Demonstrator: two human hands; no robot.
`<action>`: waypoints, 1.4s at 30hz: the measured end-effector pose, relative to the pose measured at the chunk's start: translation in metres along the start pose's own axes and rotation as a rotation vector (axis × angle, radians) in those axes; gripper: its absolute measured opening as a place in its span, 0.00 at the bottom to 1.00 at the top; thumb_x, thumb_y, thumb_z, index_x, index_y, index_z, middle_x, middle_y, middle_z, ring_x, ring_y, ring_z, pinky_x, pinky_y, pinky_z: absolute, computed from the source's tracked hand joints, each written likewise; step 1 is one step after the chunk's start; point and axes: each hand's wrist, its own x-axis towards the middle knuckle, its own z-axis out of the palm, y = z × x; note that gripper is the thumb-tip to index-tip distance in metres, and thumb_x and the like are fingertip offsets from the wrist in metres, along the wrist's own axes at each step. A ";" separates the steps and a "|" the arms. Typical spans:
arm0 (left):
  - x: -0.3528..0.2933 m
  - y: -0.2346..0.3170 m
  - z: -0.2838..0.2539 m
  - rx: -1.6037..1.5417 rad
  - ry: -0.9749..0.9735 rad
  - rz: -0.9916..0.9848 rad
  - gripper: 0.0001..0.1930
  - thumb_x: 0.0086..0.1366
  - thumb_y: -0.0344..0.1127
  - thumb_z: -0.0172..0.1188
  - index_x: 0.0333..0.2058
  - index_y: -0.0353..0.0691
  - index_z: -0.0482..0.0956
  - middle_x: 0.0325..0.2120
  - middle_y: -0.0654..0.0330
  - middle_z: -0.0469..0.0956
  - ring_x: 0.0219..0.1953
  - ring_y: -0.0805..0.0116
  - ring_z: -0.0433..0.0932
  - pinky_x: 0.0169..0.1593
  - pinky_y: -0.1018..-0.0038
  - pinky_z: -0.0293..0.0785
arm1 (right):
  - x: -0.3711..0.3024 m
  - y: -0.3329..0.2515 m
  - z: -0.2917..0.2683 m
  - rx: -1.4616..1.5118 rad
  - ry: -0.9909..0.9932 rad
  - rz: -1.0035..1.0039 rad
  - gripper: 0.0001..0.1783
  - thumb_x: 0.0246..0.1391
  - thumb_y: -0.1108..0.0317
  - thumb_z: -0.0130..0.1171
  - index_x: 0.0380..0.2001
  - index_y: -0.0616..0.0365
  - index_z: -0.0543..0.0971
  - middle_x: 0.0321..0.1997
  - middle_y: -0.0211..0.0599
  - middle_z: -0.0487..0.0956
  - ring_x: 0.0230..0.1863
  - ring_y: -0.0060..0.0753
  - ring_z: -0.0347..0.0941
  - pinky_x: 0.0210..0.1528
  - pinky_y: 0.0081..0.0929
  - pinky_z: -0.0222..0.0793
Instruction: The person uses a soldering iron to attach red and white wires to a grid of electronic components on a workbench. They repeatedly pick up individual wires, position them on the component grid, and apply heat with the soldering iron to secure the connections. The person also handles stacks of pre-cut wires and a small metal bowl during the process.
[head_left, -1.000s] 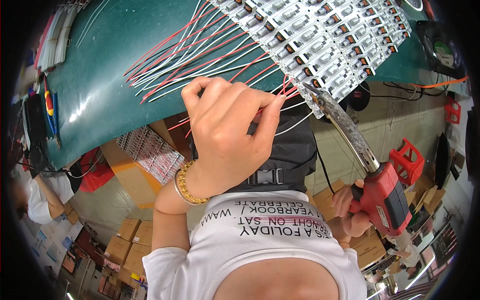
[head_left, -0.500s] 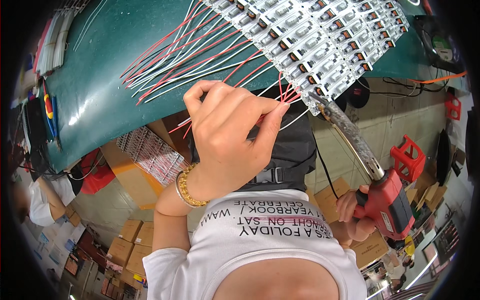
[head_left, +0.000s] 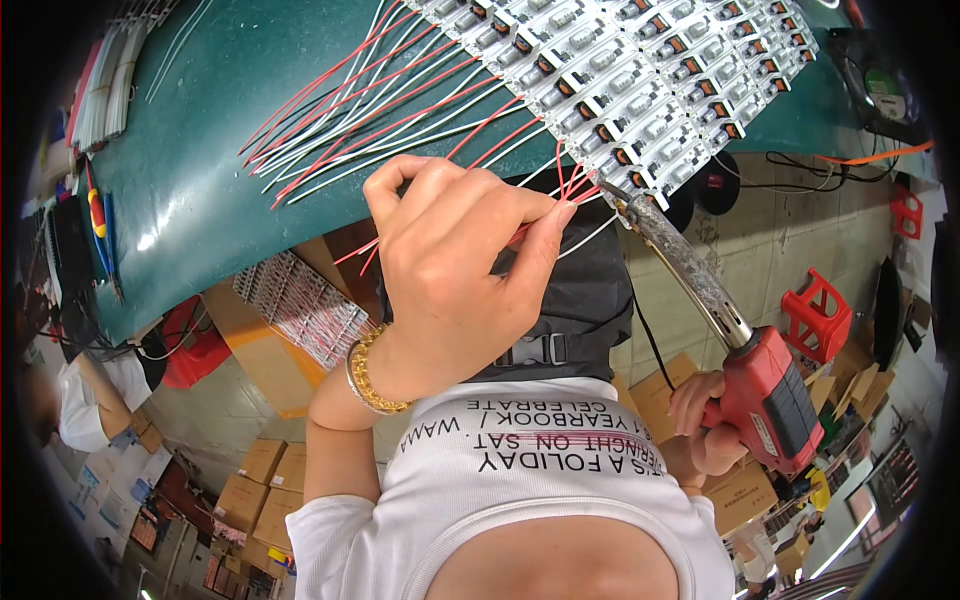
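Upper centre: wires (head_left: pixel 372 127) red and white; boards (head_left: pixel 625 85) silver-white, orange-and-black dotted. Right: tool (head_left: pixel 770 400) red, black. Upper left: table (head_left: pixel 200 215) green.

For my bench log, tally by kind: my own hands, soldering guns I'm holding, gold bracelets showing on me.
Hands (left hand, right hand): 2
Soldering gun: 1
Gold bracelet, left wrist: 1
Total: 4
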 end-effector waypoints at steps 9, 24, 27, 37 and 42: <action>-0.002 -0.004 0.005 -0.006 0.073 0.043 0.07 0.44 0.27 0.66 0.18 0.43 0.75 0.12 0.70 0.68 0.20 0.72 0.65 0.40 0.69 0.56 | -0.005 0.005 -0.010 0.039 -0.007 -0.019 0.46 0.48 0.34 0.49 0.54 0.67 0.59 0.09 0.23 0.63 0.09 0.21 0.59 0.16 0.21 0.59; 0.000 -0.002 0.002 -0.071 0.009 0.063 0.06 0.46 0.25 0.67 0.25 0.41 0.81 0.16 0.66 0.73 0.22 0.72 0.68 0.41 0.73 0.59 | -0.015 -0.001 -0.014 0.018 0.065 0.007 0.49 0.47 0.32 0.50 0.56 0.66 0.57 0.08 0.24 0.63 0.08 0.22 0.57 0.16 0.21 0.57; -0.005 0.000 0.001 0.002 0.053 0.063 0.06 0.46 0.25 0.67 0.25 0.41 0.81 0.17 0.66 0.73 0.22 0.71 0.68 0.43 0.71 0.61 | -0.017 0.004 -0.011 0.049 0.102 0.011 0.50 0.46 0.32 0.49 0.57 0.66 0.56 0.08 0.24 0.63 0.08 0.22 0.58 0.16 0.21 0.58; -0.003 -0.007 0.005 0.165 0.056 0.169 0.05 0.47 0.26 0.66 0.24 0.40 0.79 0.19 0.65 0.75 0.25 0.69 0.70 0.43 0.70 0.63 | -0.017 0.007 -0.012 0.136 0.069 -0.033 0.52 0.44 0.29 0.49 0.59 0.64 0.55 0.08 0.23 0.63 0.08 0.22 0.59 0.17 0.21 0.60; -0.001 -0.005 0.005 -0.012 0.060 0.044 0.04 0.48 0.26 0.65 0.23 0.40 0.78 0.19 0.65 0.75 0.25 0.69 0.70 0.43 0.72 0.61 | -0.015 0.012 -0.011 0.200 0.045 -0.067 0.53 0.43 0.29 0.48 0.59 0.63 0.54 0.08 0.23 0.63 0.08 0.22 0.59 0.17 0.21 0.60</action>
